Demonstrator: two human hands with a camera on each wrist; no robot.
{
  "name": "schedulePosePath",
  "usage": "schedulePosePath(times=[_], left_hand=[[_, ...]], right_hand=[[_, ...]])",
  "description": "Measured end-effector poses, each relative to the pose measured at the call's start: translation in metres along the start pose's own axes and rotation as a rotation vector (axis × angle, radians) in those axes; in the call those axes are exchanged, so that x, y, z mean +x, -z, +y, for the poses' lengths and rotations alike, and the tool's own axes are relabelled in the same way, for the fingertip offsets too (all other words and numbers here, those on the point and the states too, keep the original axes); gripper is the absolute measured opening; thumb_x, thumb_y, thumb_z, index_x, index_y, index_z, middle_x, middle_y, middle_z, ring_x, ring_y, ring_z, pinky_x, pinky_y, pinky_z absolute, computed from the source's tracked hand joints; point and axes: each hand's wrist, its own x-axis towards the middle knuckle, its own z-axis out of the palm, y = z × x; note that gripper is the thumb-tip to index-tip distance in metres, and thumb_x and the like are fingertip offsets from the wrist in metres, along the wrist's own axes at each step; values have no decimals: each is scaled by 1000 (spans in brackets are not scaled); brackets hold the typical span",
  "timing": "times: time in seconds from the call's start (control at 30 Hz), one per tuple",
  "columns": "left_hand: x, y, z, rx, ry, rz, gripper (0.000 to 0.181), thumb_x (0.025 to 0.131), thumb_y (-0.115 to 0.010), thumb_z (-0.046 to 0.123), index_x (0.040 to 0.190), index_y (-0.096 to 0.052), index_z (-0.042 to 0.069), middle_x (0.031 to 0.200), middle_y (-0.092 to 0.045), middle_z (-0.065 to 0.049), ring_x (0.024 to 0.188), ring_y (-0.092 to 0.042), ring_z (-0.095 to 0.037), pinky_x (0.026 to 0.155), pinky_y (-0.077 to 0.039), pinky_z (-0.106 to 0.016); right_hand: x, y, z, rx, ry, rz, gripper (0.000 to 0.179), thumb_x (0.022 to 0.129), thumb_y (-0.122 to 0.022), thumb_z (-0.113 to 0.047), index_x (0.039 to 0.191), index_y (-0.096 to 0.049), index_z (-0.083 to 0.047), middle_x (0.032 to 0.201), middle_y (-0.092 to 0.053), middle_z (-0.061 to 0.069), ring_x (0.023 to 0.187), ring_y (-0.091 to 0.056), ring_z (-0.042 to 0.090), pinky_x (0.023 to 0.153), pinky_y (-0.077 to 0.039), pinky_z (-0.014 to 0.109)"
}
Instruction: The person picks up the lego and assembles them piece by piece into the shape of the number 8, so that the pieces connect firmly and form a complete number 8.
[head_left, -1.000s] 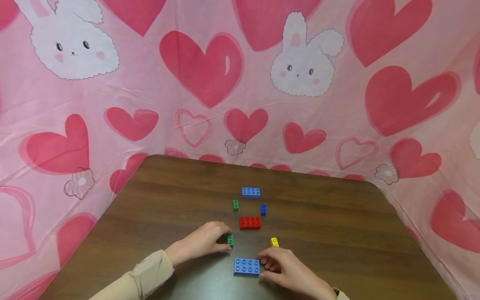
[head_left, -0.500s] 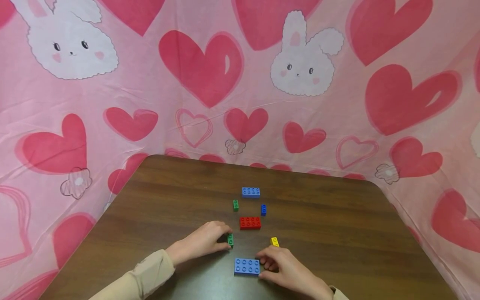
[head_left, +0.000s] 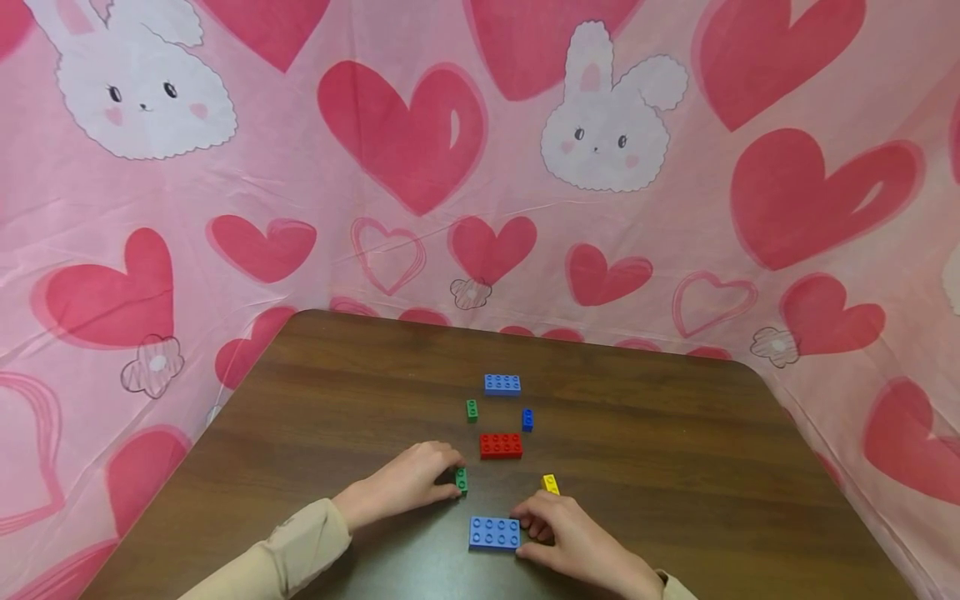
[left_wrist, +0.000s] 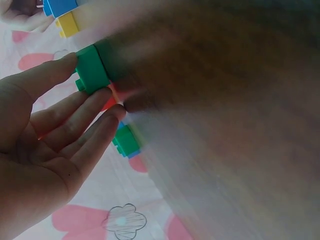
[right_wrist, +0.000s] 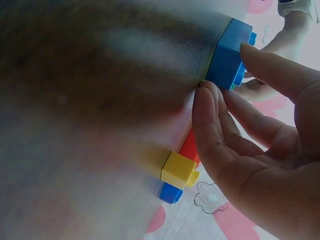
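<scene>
My left hand (head_left: 401, 483) pinches a small green two-stud toy brick (head_left: 461, 481) on the table, thumb at its near end and a fingertip at its far end. The left wrist view shows the same green brick (left_wrist: 91, 70) between thumb and finger. My right hand (head_left: 573, 537) holds the right end of a large light-blue eight-stud brick (head_left: 494, 533), thumb at the near side, fingers at the far side. In the right wrist view this blue brick (right_wrist: 230, 55) sits by the thumb tip. Just beyond the right hand lies a yellow brick (head_left: 551, 483), partly hidden.
Past the hands lie a red eight-stud brick (head_left: 501, 446), a second small green brick (head_left: 472, 411), a small dark-blue brick (head_left: 528, 419) and another light-blue brick (head_left: 502, 384). The brown wooden table (head_left: 675, 467) ends at a pink heart-and-rabbit cloth (head_left: 510, 192).
Both hands stay almost where they were, each at the same brick. The right thumb and fingers have shifted very slightly left against the blue brick.
</scene>
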Motion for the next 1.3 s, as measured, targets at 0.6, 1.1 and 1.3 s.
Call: schedulePosePath(times=[0.6,1.1,1.3], left_hand=[[-4,7,8,-23,-21,-5,28,88,-76,23,110,-72,7,98,-72,0,88,-65,-11,79,-55,-24],[-6,13,23,-110,-7,-81,31,89,-75,24,116,-70,9,99,-71,1,85,-61,-8,79,-52,-19],[-7,13,27,-119,-13,-87,31,89,-74,24,117,-70,11,99,-71,2,85,-60,-4,78,-52,-17]], right_hand=[[0,1,0,-18,-7,2,30,88,-75,-25,112,-68,-8,96,-64,-2,79,-54,-6,69,-52,16],[-2,1,4,-29,41,38,28,88,-75,-22,110,-68,-5,94,-65,0,78,-55,-7,67,-52,16],[-2,-1,4,-13,22,35,28,88,-74,-22,111,-68,-6,95,-65,0,78,-55,-7,67,-52,16]])
